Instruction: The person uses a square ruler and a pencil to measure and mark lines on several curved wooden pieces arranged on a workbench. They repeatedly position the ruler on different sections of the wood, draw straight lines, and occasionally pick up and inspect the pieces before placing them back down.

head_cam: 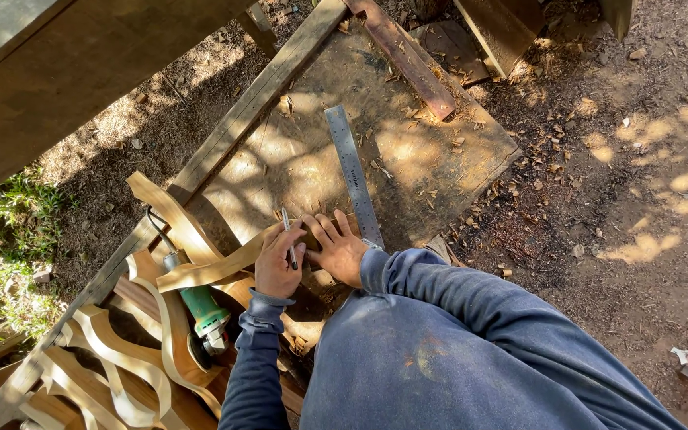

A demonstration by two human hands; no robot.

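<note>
curved wooden pieces (113, 366) cut off at bottom edge, ruler (352, 171) markings unreadable

A steel ruler (353, 177) lay on a flat board (439, 159), running away from the person. The right hand (336, 251) rested flat at its near end, touching it on the left side. Just left of that, the left hand (278, 267) gripped a pen (289, 237) over a curved wooden strip (216, 267). An angle grinder (201, 306) lay further left, among more curved wooden pieces (121, 358). A timber beam (256, 99) ran along the board's left edge.
</note>
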